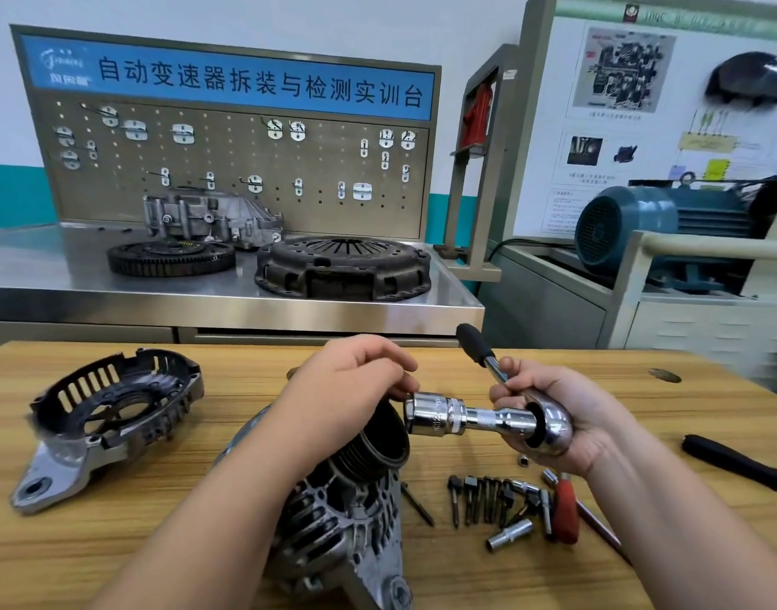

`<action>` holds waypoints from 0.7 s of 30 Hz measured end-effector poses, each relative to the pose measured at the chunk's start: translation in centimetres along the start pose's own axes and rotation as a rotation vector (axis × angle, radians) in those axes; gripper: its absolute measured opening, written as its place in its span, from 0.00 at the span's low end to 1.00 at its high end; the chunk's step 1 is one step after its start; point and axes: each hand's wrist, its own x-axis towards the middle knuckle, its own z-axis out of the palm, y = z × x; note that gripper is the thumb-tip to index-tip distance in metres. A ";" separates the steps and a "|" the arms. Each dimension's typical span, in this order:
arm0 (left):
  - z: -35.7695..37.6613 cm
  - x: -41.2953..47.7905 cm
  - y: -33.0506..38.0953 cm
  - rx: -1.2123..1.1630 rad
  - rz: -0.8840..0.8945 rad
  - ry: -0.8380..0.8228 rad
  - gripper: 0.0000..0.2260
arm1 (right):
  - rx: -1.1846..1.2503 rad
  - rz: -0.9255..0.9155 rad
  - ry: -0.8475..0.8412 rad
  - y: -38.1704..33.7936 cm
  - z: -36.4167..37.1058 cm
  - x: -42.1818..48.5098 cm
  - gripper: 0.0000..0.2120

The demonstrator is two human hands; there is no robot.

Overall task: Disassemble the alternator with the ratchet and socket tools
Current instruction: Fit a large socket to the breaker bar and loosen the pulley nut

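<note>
Head view, the only one I've got: my right hand is wrapped round the chrome head of the ratchet, handle poking up and away; my left hand has curled fingers pinching the open end of the big socket, which sits on the ratchet's drive through a short adapter; so both hands are holding something. The alternator lies on the wooden bench right under my left wrist, with its pulley just beside the socket's mouth.

My guess is I'm at the seat-the-socket step, pulley nut next; that would mean turning the socket square onto the nut and bracing the body so it can't spin; I can't see the nut itself, my hand covers it.

Count: one ratchet, one big socket, one alternator body, one removed end cover off to the left; a row of dark bits, maybe six, too tight to be sure; at least two small sockets; one red-handled driver; one black-handled tool.
</note>
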 end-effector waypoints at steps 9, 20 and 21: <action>0.5 -2.2 1.6 0.548 0.180 -0.188 0.24 | 0.060 -0.093 0.012 -0.8 -1.9 -3.8 0.10; 9.1 -6.0 1.9 -1.002 -0.697 -0.225 0.25 | -0.466 -0.284 0.138 -5.3 -2.0 -10.6 0.13; 9.8 -6.2 1.7 -1.081 -0.778 -0.275 0.26 | -0.533 -0.300 0.149 -5.6 -1.8 -11.2 0.13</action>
